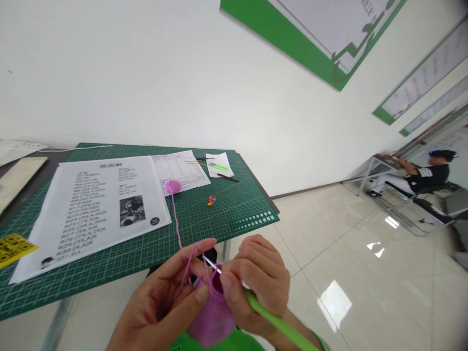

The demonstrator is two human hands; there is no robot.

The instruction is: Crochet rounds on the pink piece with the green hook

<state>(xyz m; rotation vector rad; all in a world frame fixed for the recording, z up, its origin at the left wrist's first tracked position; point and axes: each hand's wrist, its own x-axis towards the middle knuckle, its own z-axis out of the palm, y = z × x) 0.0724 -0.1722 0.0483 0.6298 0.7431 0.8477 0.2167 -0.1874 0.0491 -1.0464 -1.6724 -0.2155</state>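
Observation:
A rounded pink crochet piece (214,319) hangs below my fingers, with a dark opening at its top. My left hand (164,292) pinches its edge between thumb and fingers, and pink yarn runs over the raised forefinger. In my right hand (258,278) is a crochet hook (276,321) with a green handle and a metal shaft. The hook's tip sits by the left forefinger, with a loop of yarn on the shaft. From there a strand of yarn (176,222) leads up to a small pink yarn ball (172,186) on the table.
A green cutting mat (197,214) covers the table. On it lie a printed pattern sheet (98,209), a form (179,168), several pens, a green cutter (219,166) and colourful stitch markers (211,200). Another person (427,173) sits far right.

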